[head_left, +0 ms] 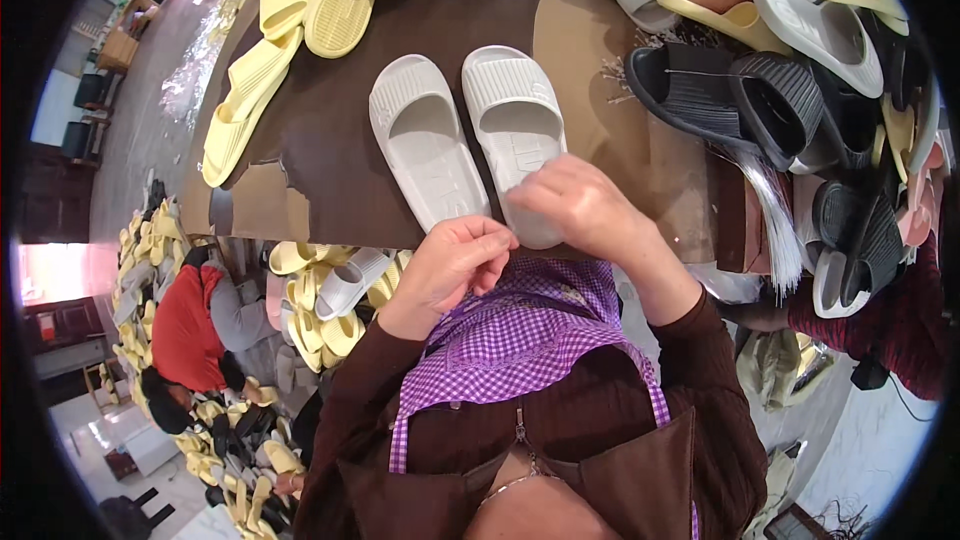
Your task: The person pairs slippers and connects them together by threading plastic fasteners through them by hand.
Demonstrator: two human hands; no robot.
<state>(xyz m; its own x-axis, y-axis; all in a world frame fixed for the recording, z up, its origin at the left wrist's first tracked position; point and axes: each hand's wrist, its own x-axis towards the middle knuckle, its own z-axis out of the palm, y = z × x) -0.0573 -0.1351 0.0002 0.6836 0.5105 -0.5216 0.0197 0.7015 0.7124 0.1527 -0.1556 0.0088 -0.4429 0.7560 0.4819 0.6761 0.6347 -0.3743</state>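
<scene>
Two pale grey slide slippers lie side by side on the brown-topped table, toes pointing away from me: the left slipper (425,140) and the right slipper (515,130). At their heels my left hand (455,265) is closed, thumb and forefinger pinched together. Over the heel part of the right slipper is my right hand (580,202), its fingers curled in and slightly blurred. What either pinch holds, if anything, is too small or hidden to make out. The fingertips of both hands are close to each other.
Yellow slippers (250,90) line the table's left and far edges. Black slippers (740,90) and mixed colours pile up at right, above a bundle of thin clear strands (770,220). A person in a red vest (190,325) bends among slipper heaps at lower left.
</scene>
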